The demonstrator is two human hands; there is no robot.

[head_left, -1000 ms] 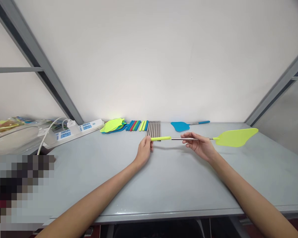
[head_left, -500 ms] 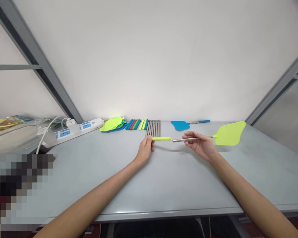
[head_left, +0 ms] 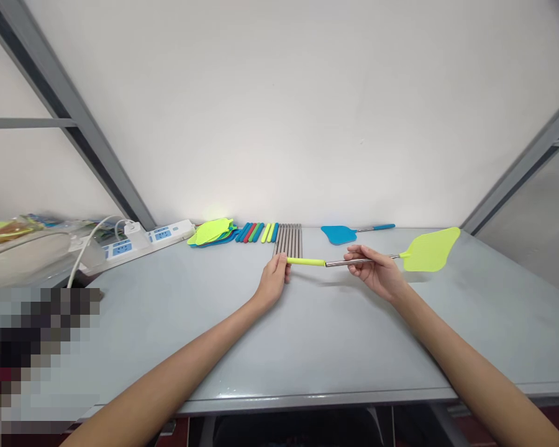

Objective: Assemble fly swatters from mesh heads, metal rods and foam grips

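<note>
Between the fingers of my left hand is one end of a yellow-green handle sleeve, held level above the table. Its free end meets the bare tip of a metal rod; whether the rod has entered it I cannot tell. My right hand is closed around that rod, which belongs to a fly swatter with a yellow-green head pointing right. Just behind my left hand lies a row of metal rods, partly covered by the fingers.
Left of the rods lie several coloured handle sleeves and a stack of swatter heads. A blue fly swatter rests by the wall. Farther left are a white power strip with a cable and plastic bags.
The sleeve has shifted slightly right, and its end now touches the rod tip, closing the small gap between them. My right hand has barely moved.
</note>
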